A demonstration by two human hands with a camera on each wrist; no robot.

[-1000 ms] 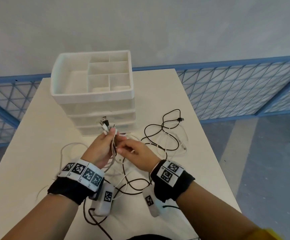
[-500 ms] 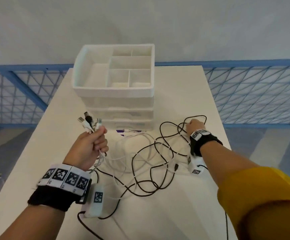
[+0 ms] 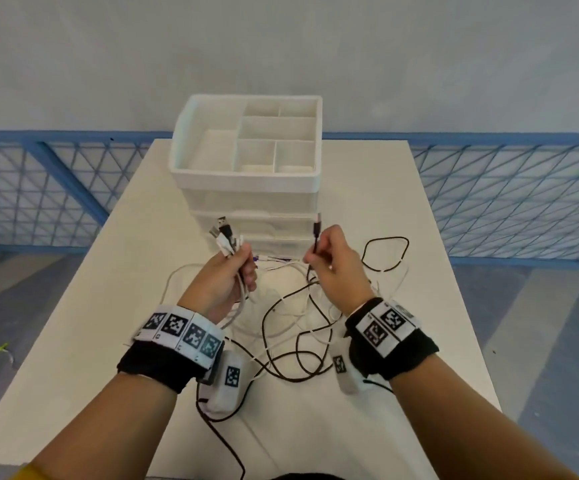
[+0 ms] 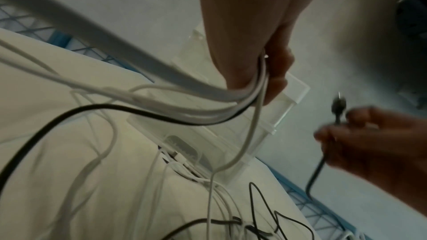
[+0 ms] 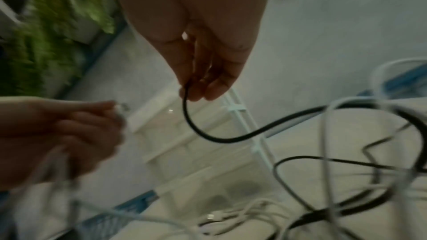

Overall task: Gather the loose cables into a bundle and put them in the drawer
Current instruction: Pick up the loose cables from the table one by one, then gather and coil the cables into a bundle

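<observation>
A tangle of black and white cables (image 3: 295,327) lies on the white table (image 3: 73,358) in front of a white drawer unit (image 3: 253,216). My left hand (image 3: 227,277) grips several cable ends (image 3: 224,237), their plugs sticking up above the fist; the cords (image 4: 208,109) hang from it. My right hand (image 3: 329,261) pinches the end of a black cable (image 3: 315,233), plug upward, level with the left hand. In the right wrist view the black cable (image 5: 208,134) curves down from the fingers. More white plugs (image 4: 180,158) lie at the unit's foot.
The drawer unit carries an open divided tray (image 3: 250,147) on top; its drawers look closed. A blue mesh fence (image 3: 523,202) runs behind and beside the table. A black cable loop (image 3: 385,254) lies to the right of my right hand.
My right hand has come back from the far right of the table with a black cable end and lifted it beside the left hand. The left hand keeps its grip on the bunch.
</observation>
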